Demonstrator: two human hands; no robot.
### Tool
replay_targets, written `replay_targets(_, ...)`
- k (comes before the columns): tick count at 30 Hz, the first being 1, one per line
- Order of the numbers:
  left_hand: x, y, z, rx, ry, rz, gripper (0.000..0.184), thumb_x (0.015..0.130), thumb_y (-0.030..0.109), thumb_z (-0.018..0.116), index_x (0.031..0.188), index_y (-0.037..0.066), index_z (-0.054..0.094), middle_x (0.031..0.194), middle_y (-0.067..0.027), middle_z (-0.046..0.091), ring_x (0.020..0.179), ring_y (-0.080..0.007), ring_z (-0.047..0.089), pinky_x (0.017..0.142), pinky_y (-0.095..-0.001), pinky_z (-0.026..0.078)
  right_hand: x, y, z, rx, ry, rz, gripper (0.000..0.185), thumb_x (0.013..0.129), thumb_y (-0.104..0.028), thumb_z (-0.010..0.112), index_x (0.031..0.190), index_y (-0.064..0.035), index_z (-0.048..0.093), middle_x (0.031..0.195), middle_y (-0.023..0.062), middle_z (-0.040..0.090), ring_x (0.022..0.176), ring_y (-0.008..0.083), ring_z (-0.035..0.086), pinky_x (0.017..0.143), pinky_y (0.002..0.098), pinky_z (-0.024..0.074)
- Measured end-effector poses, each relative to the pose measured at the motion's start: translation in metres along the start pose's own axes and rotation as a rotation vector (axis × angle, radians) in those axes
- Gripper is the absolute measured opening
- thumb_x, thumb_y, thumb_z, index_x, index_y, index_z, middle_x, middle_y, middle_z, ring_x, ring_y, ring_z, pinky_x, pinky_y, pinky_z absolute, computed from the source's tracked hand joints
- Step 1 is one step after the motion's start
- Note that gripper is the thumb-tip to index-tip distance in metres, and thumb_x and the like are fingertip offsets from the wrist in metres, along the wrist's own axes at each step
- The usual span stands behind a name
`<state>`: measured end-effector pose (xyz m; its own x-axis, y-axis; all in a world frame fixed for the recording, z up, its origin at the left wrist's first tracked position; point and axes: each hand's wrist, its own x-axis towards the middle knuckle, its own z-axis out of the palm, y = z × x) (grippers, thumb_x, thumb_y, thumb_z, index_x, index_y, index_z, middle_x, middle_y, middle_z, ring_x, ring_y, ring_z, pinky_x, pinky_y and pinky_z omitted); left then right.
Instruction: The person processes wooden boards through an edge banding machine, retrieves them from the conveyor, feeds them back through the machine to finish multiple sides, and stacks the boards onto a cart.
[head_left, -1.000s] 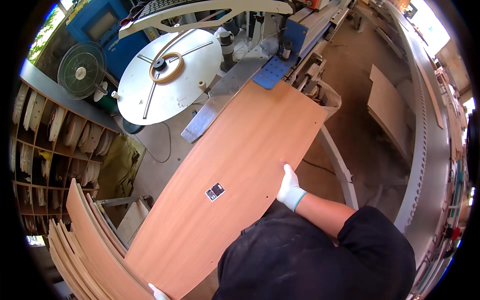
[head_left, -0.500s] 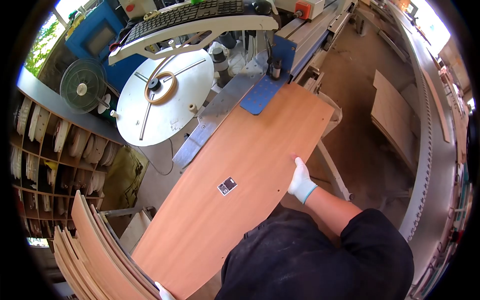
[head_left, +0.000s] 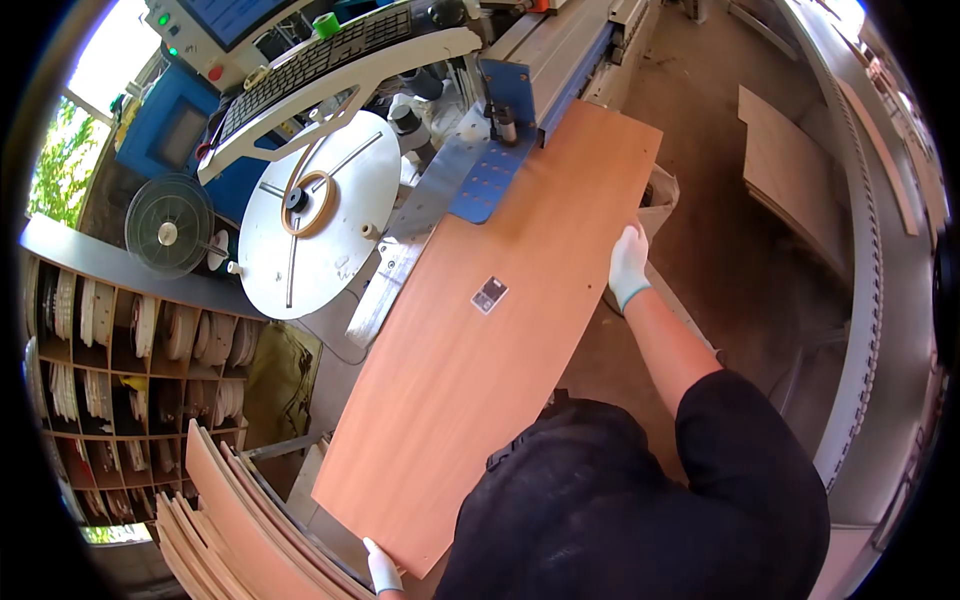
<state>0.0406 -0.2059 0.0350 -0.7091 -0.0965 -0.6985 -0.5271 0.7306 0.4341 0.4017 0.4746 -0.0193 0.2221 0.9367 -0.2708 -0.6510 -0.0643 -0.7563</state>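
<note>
A long wood-grain panel (head_left: 500, 350) with a small black-and-white label (head_left: 489, 295) lies in front of me. Its far end is on the machine's metal bed, beside a blue perforated plate (head_left: 488, 185). My right hand (head_left: 629, 265), in a white glove, is closed on the panel's right edge, its fingers partly hidden. My left hand (head_left: 382, 567), gloved too, grips the near end, thumb side showing and the other fingers out of sight beneath. A metal guide (head_left: 385, 290) runs along the panel's left side.
A white reel disc (head_left: 340, 240) with a roll of edge banding stands left, under a keyboard shelf (head_left: 320, 105). More panels (head_left: 260, 525) stand stacked at lower left, near a rack of rolls (head_left: 140, 340). Boards (head_left: 790, 180) lean at right, beside a long machine (head_left: 850, 300).
The panel has slid forward along the guide, both hands moving with it. My left hand shows more fully at the near end. The camera view has also shifted.
</note>
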Motion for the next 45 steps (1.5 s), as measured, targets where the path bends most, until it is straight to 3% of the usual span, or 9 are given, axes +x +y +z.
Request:
replay_targets(8, -0.020, 0.028, 0.063, 0.144, 0.033, 0.297, 0.071, 0.104, 0.052, 0.034, 0.111, -0.013, 0.061, 0.098, -0.0218, 0.069, 0.083, -0.0296, 0.065, 0.074, -0.0391, 0.054, 0.033, -0.022, -0.001, -0.267, -0.015, -0.037, 0.032, 0.092, -0.007, 0.039, 0.115, 0.0007, 0.060, 0.107, 0.0066, 0.063, 0.096, 0.0186, 0.058, 0.090, 0.0304, 0.0452)
replay_targets(10, 0.002, 0.014, 0.088, -0.051, 0.082, 0.533, 0.060, 0.107, 0.040, 0.032, 0.114, -0.013, 0.060, 0.108, -0.0242, 0.067, 0.096, -0.0310, 0.063, 0.090, -0.0397, 0.048, 0.019, -0.020, 0.002, -0.266, 0.016, -0.075, 0.040, 0.087, -0.003, 0.035, 0.118, 0.0015, 0.061, 0.109, 0.0084, 0.065, 0.099, 0.0186, 0.061, 0.092, 0.0302, 0.0473)
replay_targets(14, -0.064, 0.076, 0.126, 0.347, 0.222, 0.625, 0.053, 0.106, 0.033, 0.034, 0.128, -0.012, 0.051, 0.125, -0.0303, 0.058, 0.114, -0.0391, 0.056, 0.100, -0.0430, 0.042, -0.006, -0.039, 0.015, -0.175, -0.014, -0.006, 0.044, 0.086, 0.000, 0.037, 0.124, 0.0020, 0.060, 0.113, 0.0095, 0.065, 0.100, 0.0183, 0.061, 0.090, 0.0307, 0.0484)
replay_targets(17, -0.075, 0.101, 0.142, 0.549, 0.419, 0.729, 0.053, 0.102, 0.028, 0.040, 0.140, -0.009, 0.040, 0.143, -0.0308, 0.043, 0.134, -0.0407, 0.040, 0.112, -0.0443, 0.030, -0.002, -0.040, 0.014, -0.255, -0.002, 0.012, 0.045, 0.086, 0.000, 0.039, 0.126, 0.0033, 0.059, 0.117, 0.0110, 0.064, 0.106, 0.0197, 0.060, 0.093, 0.0309, 0.0469)
replay_targets(19, -0.064, 0.111, 0.156, 0.513, 0.400, 0.986, 0.060, 0.096, 0.023, 0.047, 0.146, -0.005, 0.032, 0.154, -0.0286, 0.027, 0.145, -0.0424, 0.021, 0.118, -0.0484, 0.017, -0.007, -0.041, 0.008, -0.237, -0.045, -0.046, 0.042, 0.088, 0.000, 0.040, 0.128, 0.0026, 0.054, 0.109, 0.0076, 0.063, 0.091, 0.0167, 0.060, 0.080, 0.0282, 0.0490)
replay_targets(26, -0.062, 0.183, 0.190, 0.863, 0.096, 1.446, 0.066, 0.086, 0.026, 0.056, 0.142, -0.004, 0.040, 0.154, -0.0261, 0.030, 0.144, -0.0463, 0.020, 0.117, -0.0572, 0.011, -0.049, -0.031, -0.007, -0.524, -0.167, 0.007, 0.058, 0.088, -0.003, 0.040, 0.145, 0.0070, 0.035, 0.144, 0.0177, 0.046, 0.134, 0.0264, 0.042, 0.112, 0.0332, 0.0319)
replay_targets(33, -0.070, 0.239, 0.236, 0.903, 0.043, 1.559, 0.066, 0.085, 0.029, 0.057, 0.141, -0.003, 0.042, 0.151, -0.0258, 0.034, 0.141, -0.0476, 0.025, 0.116, -0.0574, 0.015, -0.115, -0.037, 0.009, -0.398, -0.120, 0.154, 0.061, 0.085, 0.002, 0.037, 0.147, 0.0015, 0.036, 0.139, 0.0102, 0.050, 0.121, 0.0186, 0.049, 0.102, 0.0277, 0.0389)
replay_targets(42, -0.054, 0.314, 0.290, 0.890, 0.072, 1.635, 0.063, 0.089, 0.031, 0.053, 0.144, 0.003, 0.042, 0.155, -0.0224, 0.032, 0.145, -0.0439, 0.023, 0.118, -0.0574, 0.013, -0.193, 0.008, -0.025, -0.412, -0.267, 0.034, 0.072, 0.080, 0.009, 0.036, 0.151, 0.0063, 0.025, 0.154, 0.0151, 0.035, 0.144, 0.0212, 0.029, 0.117, 0.0294, 0.0217)
replay_targets(45, -0.039, 0.331, 0.309, 0.754, 0.175, 1.657, 0.062, 0.090, 0.031, 0.052, 0.145, 0.004, 0.042, 0.154, -0.0205, 0.035, 0.144, -0.0432, 0.025, 0.118, -0.0568, 0.012, -0.229, 0.009, -0.033, -0.501, -0.318, 0.226, 0.065, 0.083, 0.003, 0.043, 0.147, 0.0070, 0.032, 0.147, 0.0151, 0.043, 0.130, 0.0197, 0.044, 0.110, 0.0292, 0.0325)
